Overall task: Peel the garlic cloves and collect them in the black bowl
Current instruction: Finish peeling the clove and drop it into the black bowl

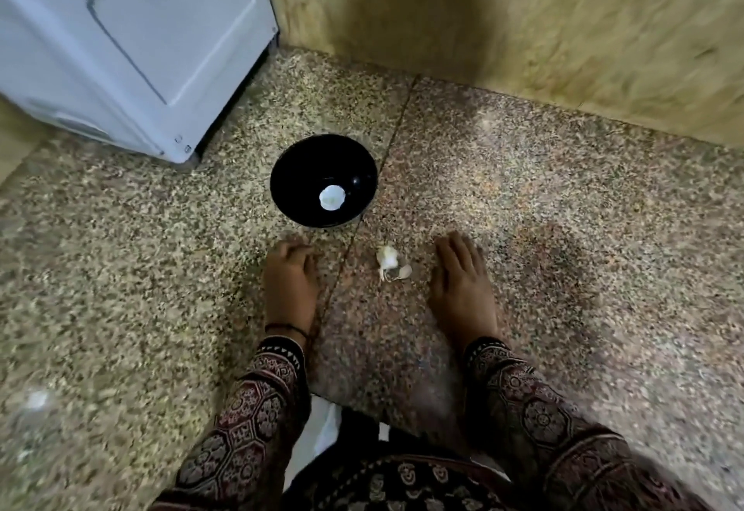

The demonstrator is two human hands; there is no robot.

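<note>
Your left hand [290, 285] rests on the floor [523, 188], fingers loosely bent, holding nothing. Your right hand [461, 285] lies flat and empty. The garlic [389, 259] sits between them, near the bowl [290, 172], which holds one white piece [331, 197]. The garlic looks light, firm under brittle, papery skin; pinch it at its tapered tip.

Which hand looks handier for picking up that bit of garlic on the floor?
Probably the right hand: the garlic lies close beside it, while the left hand rests farther off, nearer the black bowl.
</note>
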